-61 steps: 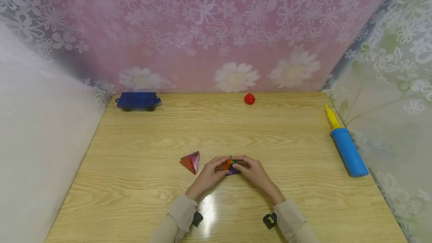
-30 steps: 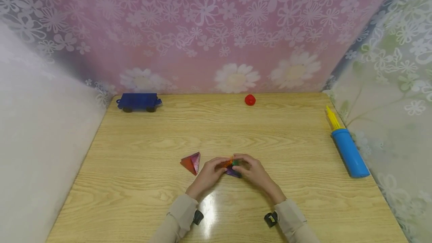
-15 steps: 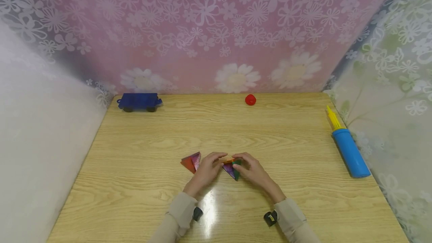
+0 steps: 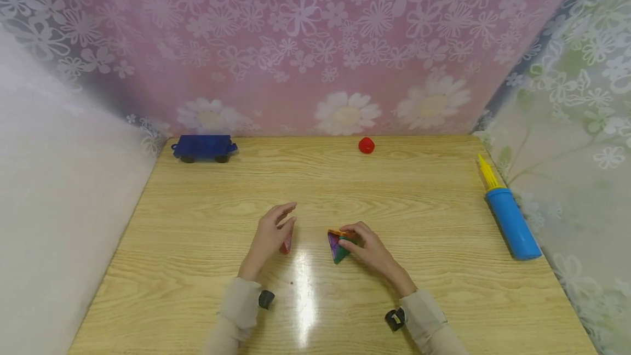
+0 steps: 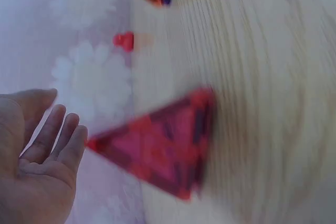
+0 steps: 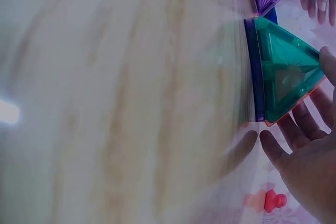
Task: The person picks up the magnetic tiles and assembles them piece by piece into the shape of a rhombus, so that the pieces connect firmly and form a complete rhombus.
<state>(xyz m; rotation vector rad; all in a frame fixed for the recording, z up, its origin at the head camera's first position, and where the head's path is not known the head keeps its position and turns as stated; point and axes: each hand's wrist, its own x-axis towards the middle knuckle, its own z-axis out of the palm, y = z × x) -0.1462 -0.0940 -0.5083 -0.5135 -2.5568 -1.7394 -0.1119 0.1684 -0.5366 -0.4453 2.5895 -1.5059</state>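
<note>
On the near middle of the table stands a pyramid of translucent magnetic tiles (image 4: 340, 253), with green, purple and orange sides. My right hand (image 4: 370, 251) holds it near its top, with the thumb at the green tile's (image 6: 286, 74) tip and the other fingers behind. To the left, a second pyramid (image 4: 285, 246) of red and purple tiles is partly hidden by my left hand (image 4: 266, 237). The left wrist view shows its red tile (image 5: 163, 145) blurred. That hand's fingers are extended and hold nothing; whether a fingertip touches the pyramid's point, I cannot tell.
Along the back edge are a dark blue wheeled toy car base (image 4: 204, 148) and a small red knobbed piece (image 4: 366, 145). A blue and yellow hand pump (image 4: 511, 223) lies by the right edge. Floral-covered walls (image 4: 315, 43) enclose the table's back and sides.
My left hand has left the green and purple pyramid and moved left over the red one. The right hand stays by its pyramid, which has turned so its green side faces nearer.
</note>
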